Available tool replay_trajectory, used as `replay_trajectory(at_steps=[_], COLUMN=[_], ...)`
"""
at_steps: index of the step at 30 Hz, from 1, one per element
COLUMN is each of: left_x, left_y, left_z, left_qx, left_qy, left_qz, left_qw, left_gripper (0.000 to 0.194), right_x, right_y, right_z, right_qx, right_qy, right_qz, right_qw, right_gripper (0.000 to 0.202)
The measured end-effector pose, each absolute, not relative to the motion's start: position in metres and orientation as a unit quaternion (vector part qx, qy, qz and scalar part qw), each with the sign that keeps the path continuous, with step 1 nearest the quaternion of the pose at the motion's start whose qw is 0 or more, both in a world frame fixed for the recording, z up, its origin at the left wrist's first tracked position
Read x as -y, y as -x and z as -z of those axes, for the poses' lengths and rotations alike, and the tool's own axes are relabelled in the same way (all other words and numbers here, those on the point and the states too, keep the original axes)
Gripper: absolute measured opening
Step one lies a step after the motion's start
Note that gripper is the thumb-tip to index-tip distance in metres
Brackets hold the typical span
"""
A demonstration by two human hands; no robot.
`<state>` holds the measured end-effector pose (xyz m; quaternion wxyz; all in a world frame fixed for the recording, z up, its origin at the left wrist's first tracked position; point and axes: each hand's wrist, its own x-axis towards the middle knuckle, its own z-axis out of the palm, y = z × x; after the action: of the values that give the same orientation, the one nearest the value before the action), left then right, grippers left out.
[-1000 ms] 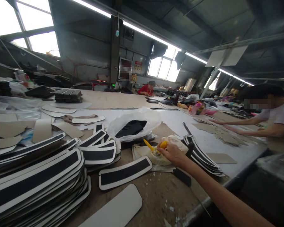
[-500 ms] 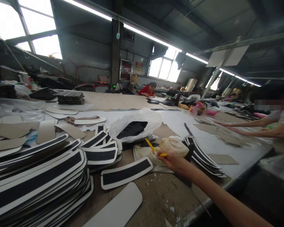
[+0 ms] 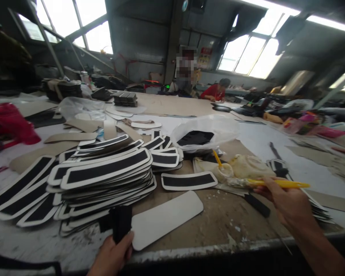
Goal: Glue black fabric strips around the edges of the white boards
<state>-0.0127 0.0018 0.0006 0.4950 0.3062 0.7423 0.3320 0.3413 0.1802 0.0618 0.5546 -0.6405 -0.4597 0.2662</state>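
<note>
My right hand (image 3: 287, 203) grips a brush by its yellow handle (image 3: 290, 184). The brush's pale, caked end points left, beside a crusted, yellowish tub-like container (image 3: 248, 165). Another yellow handle (image 3: 217, 158) sticks up from the container's left part. At the lower left, my left hand (image 3: 115, 251) is closed on a black strip (image 3: 122, 222), thumb on top. Just right of that hand lies a plain light-grey curved panel (image 3: 168, 220). Behind the strip is a stack of white-edged panels with black centres (image 3: 109, 168). One such panel (image 3: 189, 180) lies alone in the middle.
A white plastic bag (image 3: 230, 128) with black material inside stands behind the panels. A black-handled tool (image 3: 257, 205) lies near my right hand. More white-edged panels fan out left and right. A person in red (image 3: 214, 92) sits across the tables. The table's front edge (image 3: 195, 253) runs below.
The view has swung left. My left hand has come into view with the black strip. My right hand now holds the brush sideways, its handle pointing right, next to the container.
</note>
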Motion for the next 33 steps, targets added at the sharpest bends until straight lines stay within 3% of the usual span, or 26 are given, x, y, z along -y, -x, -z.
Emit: replay_trajectory(at_steps=[3,5,10,33], left_x=[-0.002,-0.003,-0.001,0.002], left_y=[0.015,0.017,0.021,0.028], left_z=[0.003,0.001,0.000,0.013], left_qx=[-0.722,-0.718,-0.699,-0.674], left_qy=[-0.311,-0.315,-0.331,-0.315], left_qz=[-0.337,-0.333,-0.334,-0.327], left_qw=[0.518,0.523,0.540,0.583], left_gripper=[0.047,0.045,0.044,0.045], right_x=[-0.133,-0.105,-0.080,-0.088], right_y=[-0.291,-0.248,-0.173,-0.152], right_z=[-0.055,-0.048,-0.031,-0.022], right_qx=[0.420,0.465,0.502,0.555], right_qy=[0.572,0.519,0.435,0.468], right_qz=[-0.448,-0.539,-0.637,-0.606], right_qw=[0.545,0.473,0.393,0.326], right_gripper=[0.026,0.026,0.024,0.028])
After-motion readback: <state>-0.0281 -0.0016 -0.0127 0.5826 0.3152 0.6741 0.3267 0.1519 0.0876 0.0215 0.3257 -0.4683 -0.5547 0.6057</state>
